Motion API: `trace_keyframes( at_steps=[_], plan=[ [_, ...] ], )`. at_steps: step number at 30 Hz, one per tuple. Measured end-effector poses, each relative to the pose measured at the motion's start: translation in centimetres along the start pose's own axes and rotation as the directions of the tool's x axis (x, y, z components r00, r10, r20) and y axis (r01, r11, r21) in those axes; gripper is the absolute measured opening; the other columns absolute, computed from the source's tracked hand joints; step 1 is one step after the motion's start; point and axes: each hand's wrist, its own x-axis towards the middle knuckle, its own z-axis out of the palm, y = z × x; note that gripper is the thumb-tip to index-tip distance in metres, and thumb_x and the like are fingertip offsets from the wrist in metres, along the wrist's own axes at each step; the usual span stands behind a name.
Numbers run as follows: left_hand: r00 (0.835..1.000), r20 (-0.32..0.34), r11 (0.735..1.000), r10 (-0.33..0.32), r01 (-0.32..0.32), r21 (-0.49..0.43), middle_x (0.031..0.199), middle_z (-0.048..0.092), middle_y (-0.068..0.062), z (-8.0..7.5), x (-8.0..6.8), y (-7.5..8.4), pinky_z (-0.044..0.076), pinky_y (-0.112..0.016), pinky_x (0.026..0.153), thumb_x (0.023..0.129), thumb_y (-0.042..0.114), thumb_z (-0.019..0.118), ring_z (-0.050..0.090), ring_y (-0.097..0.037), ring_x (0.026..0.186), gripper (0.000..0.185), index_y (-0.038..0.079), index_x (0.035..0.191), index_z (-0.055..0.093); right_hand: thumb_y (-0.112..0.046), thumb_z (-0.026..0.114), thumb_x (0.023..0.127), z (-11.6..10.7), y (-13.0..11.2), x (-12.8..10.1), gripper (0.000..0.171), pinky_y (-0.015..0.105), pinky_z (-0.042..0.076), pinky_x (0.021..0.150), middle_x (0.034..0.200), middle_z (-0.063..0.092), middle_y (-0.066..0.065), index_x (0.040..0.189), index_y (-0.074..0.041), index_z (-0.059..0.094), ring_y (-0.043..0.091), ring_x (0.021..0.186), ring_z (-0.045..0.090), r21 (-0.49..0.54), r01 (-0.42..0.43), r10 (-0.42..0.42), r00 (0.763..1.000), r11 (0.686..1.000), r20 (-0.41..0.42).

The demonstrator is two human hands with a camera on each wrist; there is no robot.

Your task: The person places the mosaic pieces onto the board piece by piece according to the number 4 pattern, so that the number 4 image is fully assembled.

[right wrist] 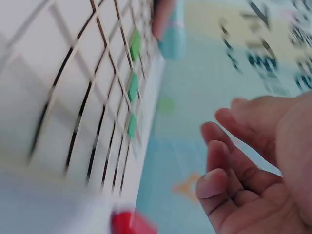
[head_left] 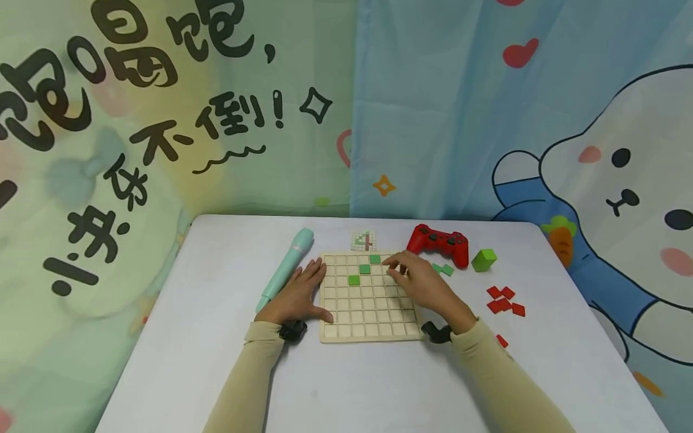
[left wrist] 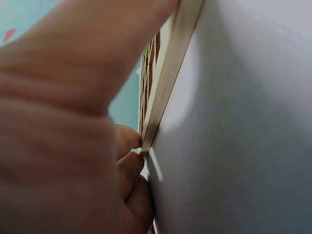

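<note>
A wooden grid board [head_left: 368, 313] lies in the middle of the white table [head_left: 352, 385]. Three green tiles [head_left: 365, 269] sit in a diagonal row in its far cells. My left hand [head_left: 299, 293] lies flat on the table and touches the board's left edge [left wrist: 168, 73]. Its thumb reaches along the near left corner. My right hand [head_left: 419, 281] hovers over the board's far right part, fingertips near the top rows. In the right wrist view the right hand [right wrist: 253, 161] has loosely curled fingers with nothing in them, beside the board [right wrist: 73, 97] and green tiles [right wrist: 132, 87].
A teal pen-shaped stick [head_left: 287, 267] lies left of the board. Behind the board is a small pattern card [head_left: 364, 240]. To the right are a red game controller [head_left: 438, 243], loose green tiles [head_left: 444, 269], a green cube [head_left: 483, 260] and several red tiles [head_left: 506, 299].
</note>
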Motion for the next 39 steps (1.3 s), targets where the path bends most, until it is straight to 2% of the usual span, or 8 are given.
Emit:
trace_keyframes(
  at_steps=[3,8,11,14,18,23,30,39],
  plan=[
    [1.000,-0.004,1.000,-0.008,0.008,0.017,0.182,0.006,-0.014,-0.5,-0.2,-0.2,0.008,-0.056,0.139,0.076,0.056,0.093,0.007,-0.034,0.170,0.133,0.003,0.171,0.015,-0.018,0.066,0.107,-1.8,1.9,-2.8,0.024,0.022,0.053,0.082,0.120,0.072,0.008,0.130,-0.012,0.071,0.020,0.099,0.064,0.065,-0.097,0.107,0.981,0.993,-0.164],
    [0.999,-0.027,1.000,-0.027,0.028,0.007,0.181,0.008,-0.015,-1.5,-0.6,-0.4,0.007,-0.057,0.139,0.075,0.054,0.094,0.007,-0.035,0.170,0.133,0.002,0.171,0.017,-0.023,0.060,0.111,-3.8,4.6,-6.4,0.029,0.008,0.045,0.081,0.126,0.071,0.012,0.137,-0.012,0.068,0.021,0.107,0.062,0.155,-0.260,0.299,0.891,0.953,-0.341],
    [0.999,-0.031,0.999,-0.039,0.039,0.004,0.181,0.008,-0.016,-1.6,-0.8,-0.4,0.007,-0.058,0.139,0.075,0.054,0.094,0.008,-0.036,0.170,0.133,0.002,0.170,0.017,-0.024,0.058,0.111,-4.1,6.0,-7.8,0.031,0.008,0.042,0.080,0.127,0.070,0.013,0.138,-0.011,0.068,0.019,0.108,0.059,0.180,-0.337,0.382,0.840,0.924,-0.385],
    [0.998,-0.024,0.999,-0.049,0.049,-0.003,0.181,0.008,-0.017,-1.4,-0.9,-0.4,0.008,-0.058,0.139,0.075,0.053,0.095,0.008,-0.037,0.169,0.133,0.001,0.170,0.017,-0.023,0.060,0.110,-3.6,7.2,-8.8,0.031,0.012,0.043,0.076,0.122,0.070,0.013,0.138,-0.012,0.068,0.016,0.103,0.058,0.177,-0.407,0.444,0.817,0.896,-0.367],
    [0.999,-0.017,0.999,-0.046,0.046,-0.018,0.181,0.009,-0.018,-0.9,-0.8,-0.2,0.008,-0.059,0.138,0.075,0.052,0.095,0.008,-0.037,0.169,0.133,0.001,0.170,0.018,-0.022,0.063,0.108,-2.7,8.5,-9.7,0.032,0.016,0.045,0.074,0.119,0.071,0.013,0.138,-0.012,0.067,0.019,0.100,0.061,0.183,-0.451,0.487,0.817,0.874,-0.310],
    [1.000,-0.008,0.999,-0.027,0.027,-0.025,0.181,0.008,-0.018,-0.4,-0.4,0.4,0.008,-0.059,0.138,0.075,0.052,0.095,0.008,-0.037,0.169,0.132,0.001,0.170,0.017,-0.021,0.064,0.107,-1.6,9.4,-10.8,0.035,0.015,0.047,0.080,0.129,0.068,0.015,0.140,-0.010,0.065,0.027,0.111,0.065,0.160,-0.462,0.489,0.826,0.872,-0.281],
    [1.000,0.010,1.000,-0.019,0.019,-0.025,0.181,0.008,-0.017,-0.1,0.0,1.0,0.007,-0.058,0.139,0.075,0.050,0.095,0.008,-0.037,0.169,0.133,0.001,0.170,0.017,-0.021,0.067,0.105,-1.1,9.5,-11.8,0.041,0.029,0.048,0.085,0.129,0.064,0.018,0.144,-0.007,0.062,0.029,0.111,0.061,0.133,-0.498,0.515,0.821,0.857,-0.246],
    [1.000,0.002,1.000,-0.016,0.016,-0.018,0.181,0.009,-0.018,0.0,0.0,1.0,0.008,-0.059,0.138,0.075,0.050,0.095,0.009,-0.038,0.169,0.133,0.001,0.170,0.017,-0.021,0.072,0.101,-0.8,9.9,-11.9,0.049,0.040,0.052,0.091,0.137,0.058,0.022,0.145,-0.002,0.061,0.031,0.110,0.055,0.060,-0.496,0.497,0.846,0.866,-0.194]
  ],
)
